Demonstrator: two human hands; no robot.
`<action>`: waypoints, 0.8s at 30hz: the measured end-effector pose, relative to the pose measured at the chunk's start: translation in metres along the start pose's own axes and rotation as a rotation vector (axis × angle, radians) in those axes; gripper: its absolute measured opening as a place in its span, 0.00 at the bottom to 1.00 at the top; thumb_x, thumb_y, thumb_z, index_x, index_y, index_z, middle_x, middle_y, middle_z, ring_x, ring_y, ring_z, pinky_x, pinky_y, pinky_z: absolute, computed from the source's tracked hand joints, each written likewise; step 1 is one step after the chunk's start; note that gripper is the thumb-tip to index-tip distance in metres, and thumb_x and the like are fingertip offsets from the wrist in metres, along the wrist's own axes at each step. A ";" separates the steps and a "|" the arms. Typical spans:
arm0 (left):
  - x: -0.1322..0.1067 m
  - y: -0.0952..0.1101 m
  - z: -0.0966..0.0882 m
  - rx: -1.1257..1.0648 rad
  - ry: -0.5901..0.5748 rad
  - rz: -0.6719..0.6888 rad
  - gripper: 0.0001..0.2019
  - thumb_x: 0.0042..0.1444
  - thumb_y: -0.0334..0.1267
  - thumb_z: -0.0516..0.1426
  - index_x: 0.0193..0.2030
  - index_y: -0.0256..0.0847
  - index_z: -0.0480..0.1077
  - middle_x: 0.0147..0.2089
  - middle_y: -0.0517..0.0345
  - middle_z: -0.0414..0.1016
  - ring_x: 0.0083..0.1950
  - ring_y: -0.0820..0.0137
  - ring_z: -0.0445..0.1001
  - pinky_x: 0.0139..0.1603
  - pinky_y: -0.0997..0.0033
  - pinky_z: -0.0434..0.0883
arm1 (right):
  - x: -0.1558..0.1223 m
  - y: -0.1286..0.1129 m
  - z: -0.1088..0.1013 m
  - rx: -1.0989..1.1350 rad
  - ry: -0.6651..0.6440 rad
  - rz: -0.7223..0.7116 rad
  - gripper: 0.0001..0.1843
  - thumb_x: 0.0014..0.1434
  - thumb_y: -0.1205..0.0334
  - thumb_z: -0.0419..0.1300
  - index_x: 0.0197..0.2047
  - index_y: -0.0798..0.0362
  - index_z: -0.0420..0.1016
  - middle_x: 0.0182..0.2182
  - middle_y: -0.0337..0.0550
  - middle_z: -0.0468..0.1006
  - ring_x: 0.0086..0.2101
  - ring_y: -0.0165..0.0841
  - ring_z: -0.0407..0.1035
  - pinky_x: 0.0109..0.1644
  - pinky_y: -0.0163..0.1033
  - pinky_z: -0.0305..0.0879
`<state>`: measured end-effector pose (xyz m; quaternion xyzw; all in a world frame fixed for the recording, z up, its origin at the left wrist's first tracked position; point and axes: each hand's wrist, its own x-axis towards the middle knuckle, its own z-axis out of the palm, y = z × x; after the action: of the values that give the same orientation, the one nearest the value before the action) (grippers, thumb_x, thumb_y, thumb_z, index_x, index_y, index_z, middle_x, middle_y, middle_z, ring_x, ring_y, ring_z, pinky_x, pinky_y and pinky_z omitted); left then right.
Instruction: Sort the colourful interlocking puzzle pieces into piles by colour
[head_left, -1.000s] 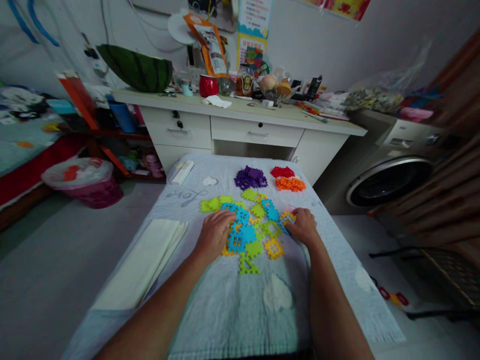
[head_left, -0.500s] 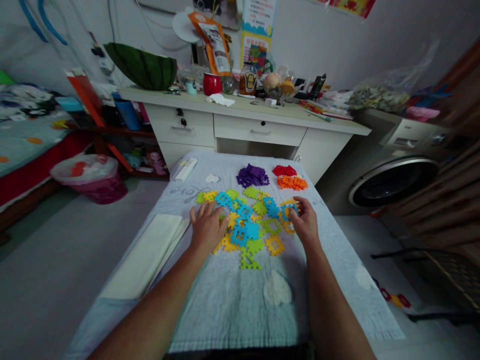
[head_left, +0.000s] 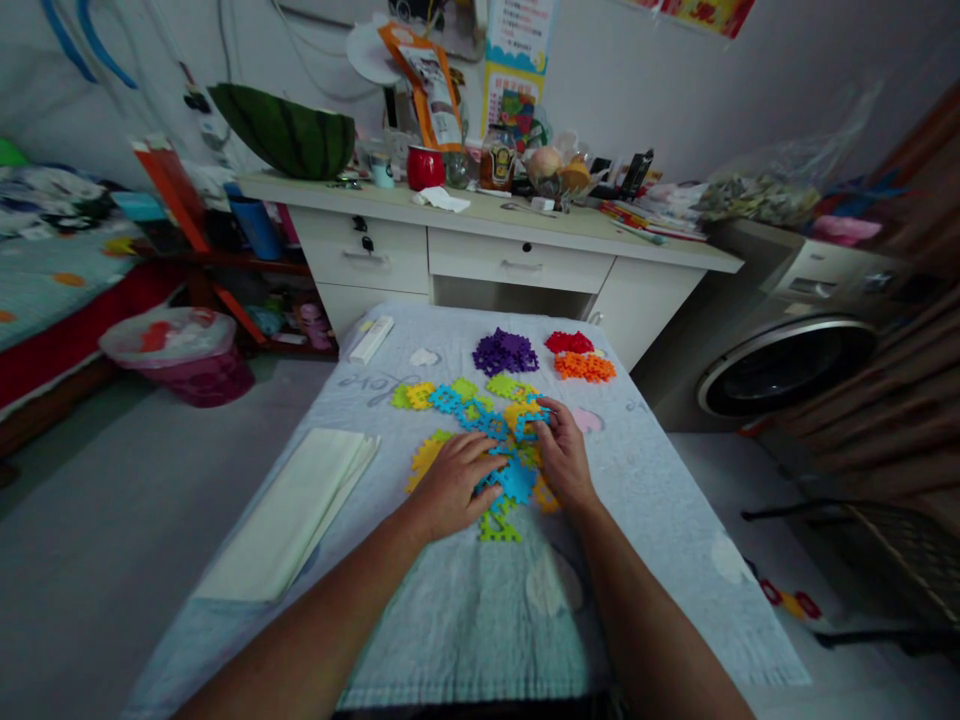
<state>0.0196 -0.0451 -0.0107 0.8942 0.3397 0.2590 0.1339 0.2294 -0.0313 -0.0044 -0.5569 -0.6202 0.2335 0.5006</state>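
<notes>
Blue, yellow and green interlocking plastic tiles with toothed edges lie in a loose pile in the middle of the table, among them a blue tile [head_left: 517, 482]. My left hand [head_left: 456, 482] lies over the pile's near left part, fingers spread and touching blue tiles. On the right side of the pile, my right hand [head_left: 565, 452] has its thumb and fingers curled round blue and yellow tiles [head_left: 527, 418]. A green tile [head_left: 499, 524] rests nearest to me. Some tiles are hidden under both hands.
Purple tiles [head_left: 505, 351] are heaped at the far side, with red tiles [head_left: 568, 342] and orange tiles [head_left: 585, 367] to their right. A folded pale cloth [head_left: 289, 515] lies at the left, and a white box [head_left: 371, 341] at the far left. Beyond stands a white desk [head_left: 517, 262].
My right hand has moved left, bringing blue and yellow tiles from the right edge into the pile. My left hand has shifted right and nearer to me, over the blue tiles.
</notes>
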 end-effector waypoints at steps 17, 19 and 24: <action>-0.002 -0.026 -0.019 0.066 0.144 -0.223 0.08 0.56 0.39 0.58 0.28 0.42 0.64 0.33 0.56 0.69 0.39 0.64 0.68 0.42 0.63 0.65 | 0.005 0.012 -0.002 -0.136 0.023 0.111 0.28 0.59 0.55 0.56 0.61 0.54 0.64 0.43 0.48 0.78 0.30 0.33 0.70 0.38 0.39 0.69; -0.003 -0.030 -0.022 0.111 0.167 -0.270 0.08 0.56 0.39 0.57 0.28 0.42 0.65 0.32 0.56 0.69 0.38 0.64 0.68 0.41 0.63 0.64 | 0.004 0.013 0.000 -0.175 -0.029 0.015 0.29 0.59 0.58 0.55 0.63 0.52 0.62 0.50 0.51 0.76 0.38 0.36 0.72 0.45 0.43 0.70; -0.004 -0.037 -0.026 0.194 0.251 -0.379 0.06 0.56 0.41 0.57 0.33 0.42 0.69 0.35 0.54 0.73 0.41 0.61 0.71 0.44 0.62 0.64 | 0.001 0.009 0.000 -0.440 -0.130 -0.276 0.24 0.61 0.64 0.55 0.60 0.50 0.69 0.62 0.52 0.66 0.60 0.44 0.59 0.62 0.55 0.56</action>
<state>-0.0173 -0.0197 -0.0062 0.7839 0.5388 0.3045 0.0502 0.2336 -0.0281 -0.0120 -0.5465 -0.7568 0.0579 0.3539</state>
